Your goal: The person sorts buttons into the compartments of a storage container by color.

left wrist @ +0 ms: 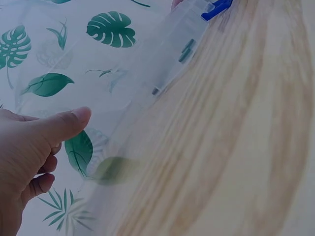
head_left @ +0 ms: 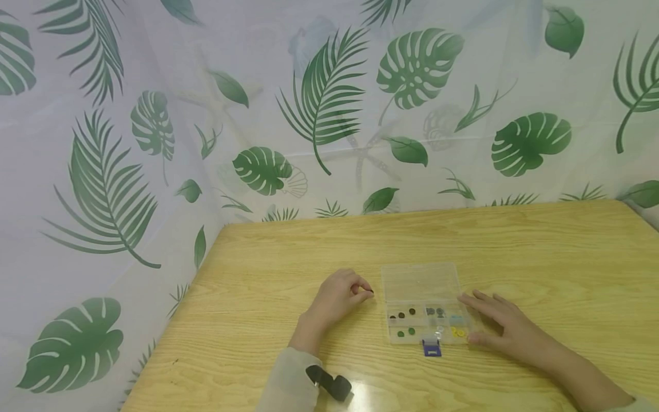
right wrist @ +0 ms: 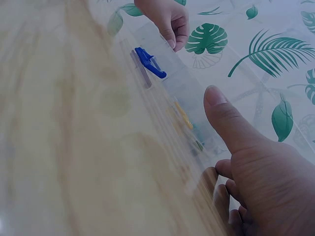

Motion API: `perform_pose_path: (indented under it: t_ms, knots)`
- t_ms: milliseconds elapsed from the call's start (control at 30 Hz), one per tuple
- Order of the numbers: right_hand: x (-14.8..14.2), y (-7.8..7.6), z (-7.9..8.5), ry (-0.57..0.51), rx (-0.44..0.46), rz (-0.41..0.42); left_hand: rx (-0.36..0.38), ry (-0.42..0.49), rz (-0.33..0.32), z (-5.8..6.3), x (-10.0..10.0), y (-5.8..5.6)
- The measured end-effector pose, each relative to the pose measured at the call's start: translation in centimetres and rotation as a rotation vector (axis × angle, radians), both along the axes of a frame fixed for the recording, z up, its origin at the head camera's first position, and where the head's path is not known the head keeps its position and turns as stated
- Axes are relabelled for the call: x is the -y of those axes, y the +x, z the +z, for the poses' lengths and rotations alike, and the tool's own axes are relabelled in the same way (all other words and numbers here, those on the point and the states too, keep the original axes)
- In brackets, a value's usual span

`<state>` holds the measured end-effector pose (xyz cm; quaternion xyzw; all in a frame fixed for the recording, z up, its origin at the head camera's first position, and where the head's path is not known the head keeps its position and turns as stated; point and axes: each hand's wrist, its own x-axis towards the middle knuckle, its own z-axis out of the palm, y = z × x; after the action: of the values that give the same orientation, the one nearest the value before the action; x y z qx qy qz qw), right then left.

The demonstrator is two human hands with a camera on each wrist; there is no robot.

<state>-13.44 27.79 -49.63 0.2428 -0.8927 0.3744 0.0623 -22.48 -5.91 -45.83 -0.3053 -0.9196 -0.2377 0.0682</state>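
Note:
A clear plastic divided box (head_left: 389,337) lies on the table with its transparent lid (head_left: 419,281) swung back. Left of the lid, my left hand (head_left: 337,294) pinches a small dark button between thumb and fingertips; in the left wrist view the thumb hides it. My right hand (head_left: 509,329) is at the box's right side, fingers extended, thumb by the front right corner. Dark buttons (head_left: 401,315), green buttons (head_left: 411,331), grey ones (head_left: 440,312), light blue ones (head_left: 456,319) and yellow ones (head_left: 458,332) sit in separate compartments. A blue latch (head_left: 432,348) hangs at the front.
The box stands on a wood-grain table (head_left: 247,320). A white cloth with green leaf prints (head_left: 329,103) hangs behind the table and along its left side. A black strap (head_left: 329,382) is around my left wrist.

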Motion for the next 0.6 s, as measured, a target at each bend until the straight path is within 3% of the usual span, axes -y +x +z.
perform_pose_path:
  t_ms: [367,600]
  knots:
    - [-0.1,-0.2,0.4,0.003,-0.007,0.001,-0.052,0.015,-0.081,0.9,-1.3,0.6]
    - [-0.1,-0.1,0.6,-0.008,0.01,0.006,-0.113,-0.041,-0.144,0.8,-2.5,1.1]
